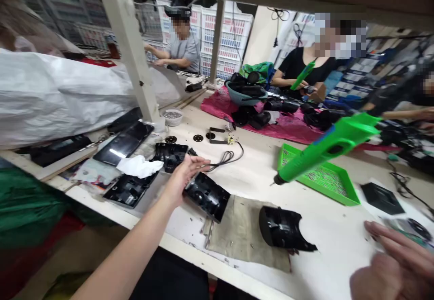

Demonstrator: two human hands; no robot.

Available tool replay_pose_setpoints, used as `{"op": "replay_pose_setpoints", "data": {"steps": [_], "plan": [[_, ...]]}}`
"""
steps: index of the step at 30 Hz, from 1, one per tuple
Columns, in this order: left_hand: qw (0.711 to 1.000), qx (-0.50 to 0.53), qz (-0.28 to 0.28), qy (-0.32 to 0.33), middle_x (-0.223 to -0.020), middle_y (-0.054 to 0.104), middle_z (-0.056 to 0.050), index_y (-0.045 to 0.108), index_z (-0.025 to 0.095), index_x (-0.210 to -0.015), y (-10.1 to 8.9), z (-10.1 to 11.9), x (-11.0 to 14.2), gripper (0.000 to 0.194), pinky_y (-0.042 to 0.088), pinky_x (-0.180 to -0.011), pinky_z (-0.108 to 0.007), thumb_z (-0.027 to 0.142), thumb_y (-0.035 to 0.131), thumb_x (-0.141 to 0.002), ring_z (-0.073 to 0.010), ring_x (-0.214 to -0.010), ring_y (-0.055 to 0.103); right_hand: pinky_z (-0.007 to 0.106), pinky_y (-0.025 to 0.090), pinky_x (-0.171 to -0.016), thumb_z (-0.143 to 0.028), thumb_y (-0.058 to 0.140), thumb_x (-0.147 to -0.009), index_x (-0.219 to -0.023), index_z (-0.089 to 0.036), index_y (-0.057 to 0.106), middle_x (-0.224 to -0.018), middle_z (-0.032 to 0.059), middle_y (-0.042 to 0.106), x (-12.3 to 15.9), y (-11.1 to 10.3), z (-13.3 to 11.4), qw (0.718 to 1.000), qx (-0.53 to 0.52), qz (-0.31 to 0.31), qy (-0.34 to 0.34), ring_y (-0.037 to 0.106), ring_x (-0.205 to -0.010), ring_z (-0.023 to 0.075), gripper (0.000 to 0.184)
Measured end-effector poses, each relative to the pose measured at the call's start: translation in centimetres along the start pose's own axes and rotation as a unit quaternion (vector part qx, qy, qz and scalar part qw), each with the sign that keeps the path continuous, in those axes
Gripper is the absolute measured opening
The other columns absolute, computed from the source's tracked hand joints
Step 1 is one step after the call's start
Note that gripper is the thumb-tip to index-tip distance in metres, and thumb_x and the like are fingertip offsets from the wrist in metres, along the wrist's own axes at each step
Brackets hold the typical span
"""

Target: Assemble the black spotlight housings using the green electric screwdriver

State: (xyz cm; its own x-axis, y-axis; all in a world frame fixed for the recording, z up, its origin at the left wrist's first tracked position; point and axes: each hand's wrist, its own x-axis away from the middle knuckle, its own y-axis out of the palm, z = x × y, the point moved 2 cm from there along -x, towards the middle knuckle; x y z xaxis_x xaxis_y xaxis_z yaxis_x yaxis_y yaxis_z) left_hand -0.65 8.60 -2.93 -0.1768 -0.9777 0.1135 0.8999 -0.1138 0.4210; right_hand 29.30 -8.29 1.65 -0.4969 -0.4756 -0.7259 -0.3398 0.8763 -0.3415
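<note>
On the white worktable [256, 173], your left hand [183, 178] is at a black plastic half-shell's [210, 197] edge, neither its grip nor your right hand's [383, 264] discernible; rightward, cloth [233, 230] probably cushions another shell [283, 230].

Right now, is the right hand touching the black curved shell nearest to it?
Apart: the head view shows white tabletop between the right hand and the black curved shell.

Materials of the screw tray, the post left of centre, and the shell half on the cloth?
Green tray: likely moulded plastic, from its even bright colour and thin straight walls.
Post: looks like painted or pale bare wood, with a dark knot-like spot.
Black shell half: probably glossy plastic, given sharp highlights and moulded shape; metal not ruled out.
</note>
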Motion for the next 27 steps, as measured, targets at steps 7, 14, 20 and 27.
{"op": "replay_pose_setpoints", "data": {"steps": [7, 14, 20, 27], "plan": [[0.995, -0.031, -0.037, 0.089, -0.111, 0.069, -0.011, 0.063, 0.018, -0.096, 1.3, 0.3, 1.5, 0.045, 0.046, -0.089, -0.037, 0.060, 0.049, -0.086, -0.0275, -0.102, 0.064, 0.047, 0.053, -0.090, -0.017, 0.053, -0.086, -0.125, -0.024, 0.047, -0.122, 0.0136, 0.059, 6.5, 2.7, -5.0, 0.951, -0.084, -0.278, -0.103, 0.058, -0.115, 0.0279, 0.040], [0.980, -0.058, -0.018, 0.190, -0.115, 0.068, -0.007, 0.062, 0.020, -0.097, 2.4, 0.4, 5.6, 0.036, 0.049, -0.088, -0.032, 0.053, 0.050, -0.088, -0.0208, -0.093, 0.066, 0.052, 0.027, -0.115, -0.022, 0.070, -0.075, -0.150, -0.016, 0.003, -0.154, 0.0192, 0.022, 7.9, 8.1, -7.9, 0.859, -0.071, -0.505, -0.050, 0.019, -0.144, 0.0302, 0.100], [0.981, 0.089, 0.052, 0.164, -0.129, 0.061, -0.004, 0.062, 0.026, -0.104, 3.6, 0.5, 7.3, 0.041, 0.048, -0.096, -0.032, 0.060, 0.045, -0.087, -0.0237, -0.123, 0.053, 0.047, 0.026, -0.115, -0.028, 0.071, -0.073, -0.149, -0.018, 0.012, -0.153, 0.0158, 0.026, 8.3, 8.0, -7.4, 0.846, -0.138, -0.507, 0.092, 0.024, -0.143, 0.0280, 0.097], [0.977, 0.168, -0.042, -0.121, -0.114, 0.071, -0.008, 0.064, 0.026, -0.114, 5.7, -4.9, 9.0, 0.063, 0.046, -0.097, -0.046, 0.064, 0.072, -0.064, -0.0347, -0.119, 0.056, 0.048, 0.041, -0.106, -0.042, 0.063, -0.080, -0.148, -0.021, 0.013, -0.143, 0.0160, 0.043, 9.9, 7.0, -6.8, 0.897, -0.122, -0.399, 0.147, 0.043, -0.133, 0.0299, 0.087]]}}
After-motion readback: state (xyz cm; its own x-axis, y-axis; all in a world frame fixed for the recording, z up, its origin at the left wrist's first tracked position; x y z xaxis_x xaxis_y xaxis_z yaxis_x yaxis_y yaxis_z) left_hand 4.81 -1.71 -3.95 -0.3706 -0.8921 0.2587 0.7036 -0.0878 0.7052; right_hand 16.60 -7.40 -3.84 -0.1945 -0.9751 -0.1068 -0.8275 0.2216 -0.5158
